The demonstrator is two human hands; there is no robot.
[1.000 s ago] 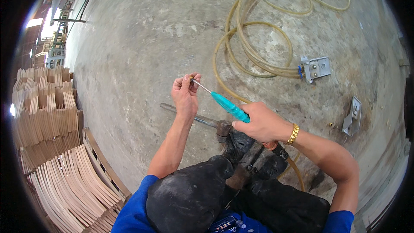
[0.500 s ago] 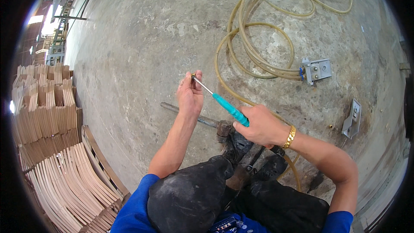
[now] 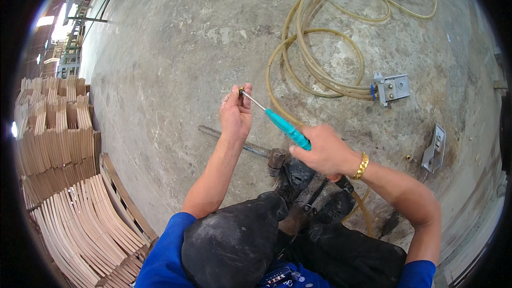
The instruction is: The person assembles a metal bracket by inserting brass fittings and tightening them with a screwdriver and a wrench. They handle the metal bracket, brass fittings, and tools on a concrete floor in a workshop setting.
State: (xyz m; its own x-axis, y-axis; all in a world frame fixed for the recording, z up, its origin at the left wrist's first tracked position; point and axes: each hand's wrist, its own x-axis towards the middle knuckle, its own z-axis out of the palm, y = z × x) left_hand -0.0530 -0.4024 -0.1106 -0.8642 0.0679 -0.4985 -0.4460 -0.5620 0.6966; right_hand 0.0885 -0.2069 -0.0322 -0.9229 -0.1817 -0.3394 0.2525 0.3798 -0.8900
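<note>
My left hand (image 3: 236,117) pinches a small dark and brass-coloured fitting (image 3: 241,90) between its fingertips, out over the concrete floor. A screwdriver with a teal handle (image 3: 286,129) is gripped in my right hand (image 3: 332,152), which wears a gold bracelet at the wrist. The screwdriver's thin metal shaft slants up to the left, and its tip meets the fitting. My fingers partly cover the fitting, so its full shape is hidden. Below the hands, a hammer (image 3: 276,161) lies by my shoe, its long handle pointing left.
Yellowish hose (image 3: 286,58) lies in loops ahead, ending at a grey metal bracket (image 3: 396,88) with bolts. A second bracket (image 3: 436,149) and a small brass piece (image 3: 408,157) are at the right. Wooden slats (image 3: 56,138) are stacked at the left. A dark tool (image 3: 318,193) is between my legs.
The screwdriver and my right hand have shifted very slightly to the right. The fitting looks slightly turned in my left fingers, with the screwdriver still against it.
</note>
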